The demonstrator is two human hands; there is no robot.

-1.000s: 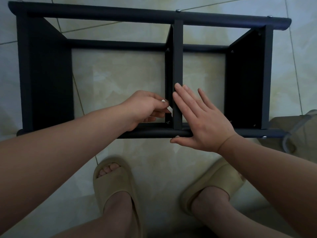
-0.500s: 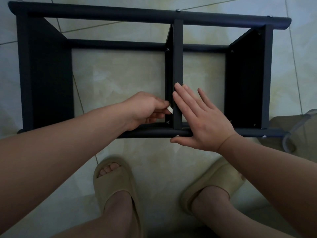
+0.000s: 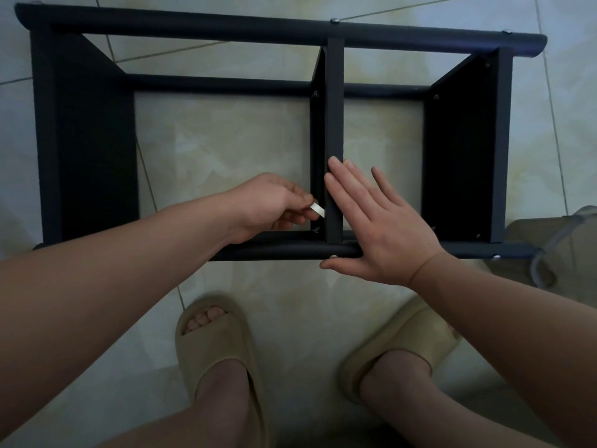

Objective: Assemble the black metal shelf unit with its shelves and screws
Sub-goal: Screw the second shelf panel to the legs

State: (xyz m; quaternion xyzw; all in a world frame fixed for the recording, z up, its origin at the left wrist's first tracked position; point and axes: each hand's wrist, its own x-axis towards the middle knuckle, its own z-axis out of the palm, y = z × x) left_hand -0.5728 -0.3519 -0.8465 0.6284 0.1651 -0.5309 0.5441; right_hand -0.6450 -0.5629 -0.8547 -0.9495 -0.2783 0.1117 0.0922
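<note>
Logged one black shelf unit (image 3: 84, 140) lying on its side on the tiled floor (image 3: 226, 150), just beyond my two beige slippers (image 3: 213, 350). I counted three shelf panels (image 3: 458, 156) and four silvery screw heads (image 3: 333, 20) on the outer rails, two far and two near. My left hand (image 3: 268, 205) pinched one flat white piece (image 3: 317, 210) beside the near end of the middle panel (image 3: 334, 108). My right hand (image 3: 381, 234) lay flat, fingers straight, against that panel's edge and the near rail (image 3: 274, 252).
</note>
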